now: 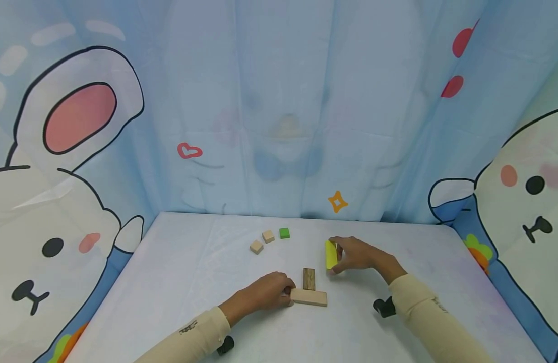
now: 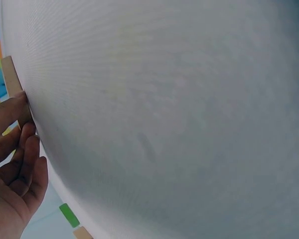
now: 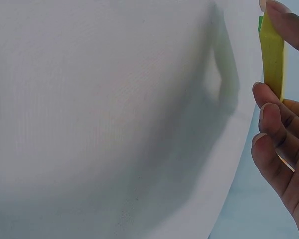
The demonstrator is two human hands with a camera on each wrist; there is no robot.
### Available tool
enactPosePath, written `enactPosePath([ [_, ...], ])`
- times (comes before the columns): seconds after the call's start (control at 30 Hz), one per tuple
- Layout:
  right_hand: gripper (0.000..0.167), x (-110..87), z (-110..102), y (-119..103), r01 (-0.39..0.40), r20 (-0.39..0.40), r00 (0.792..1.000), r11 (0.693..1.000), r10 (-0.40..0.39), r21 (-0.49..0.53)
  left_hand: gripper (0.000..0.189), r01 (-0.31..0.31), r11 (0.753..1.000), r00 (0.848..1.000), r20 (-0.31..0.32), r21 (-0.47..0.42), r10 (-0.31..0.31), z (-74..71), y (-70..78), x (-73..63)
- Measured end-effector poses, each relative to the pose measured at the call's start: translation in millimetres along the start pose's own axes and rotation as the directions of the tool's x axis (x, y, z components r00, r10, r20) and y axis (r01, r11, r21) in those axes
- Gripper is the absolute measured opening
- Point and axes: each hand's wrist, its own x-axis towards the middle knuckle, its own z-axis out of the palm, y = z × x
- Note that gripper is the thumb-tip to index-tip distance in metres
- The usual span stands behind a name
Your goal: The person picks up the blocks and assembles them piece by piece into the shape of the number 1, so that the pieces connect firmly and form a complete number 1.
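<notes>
My right hand (image 1: 355,253) pinches a yellow rectangular block (image 1: 331,255) by its two ends. In the right wrist view the yellow block (image 3: 273,57) sits between thumb and fingers, apart from the tabletop. With thumb and fingers my left hand (image 1: 270,291) grips the left end of a long pale wooden block (image 1: 309,297). That same pale block (image 2: 12,79) shows partly behind the fingers in the left wrist view. Behind it, a shorter dark-brown wooden block (image 1: 309,279) points away from me; whether the two touch I cannot tell.
Farther back on the white-covered table (image 1: 192,282) lie a green cube (image 1: 284,233) and two pale wooden cubes, one nearer (image 1: 256,246) and one farther (image 1: 268,236). A blue printed curtain (image 1: 279,101) hangs along the table's back edge.
</notes>
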Motion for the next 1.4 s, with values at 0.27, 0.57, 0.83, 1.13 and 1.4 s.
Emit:
enactPosePath([
  [0.27,0.102,4.4,1.9,-4.1,0.016,-0.002,1.000,1.000,-0.016,-0.003,0.028,0.000,1.000,1.000,-0.002,0.001,0.000,-0.3,1.5,-0.4],
  [0.57,0.101,11.8,4.4,-11.4,0.039,-0.002,0.999,0.999,-0.040,-0.024,0.029,-0.007,1.000,1.000,-0.001,0.001,0.007,0.5,-0.3,-0.3],
  [0.83,0.102,15.4,5.8,-18.6,0.040,0.002,0.999,0.999,-0.040,-0.024,0.030,-0.013,1.000,1.000,-0.001,0.014,0.013,-2.4,1.0,-0.5],
  [1.13,0.102,17.6,8.2,-26.2,0.041,0.008,0.999,0.999,-0.041,-0.027,0.029,-0.007,1.000,1.000,0.004,0.011,0.007,-2.0,0.1,-0.2],
  [1.4,0.102,21.6,10.6,-28.5,0.067,0.003,0.998,0.997,-0.067,-0.031,0.029,-0.003,1.000,1.000,0.013,0.008,0.002,-1.3,-0.8,-0.4],
])
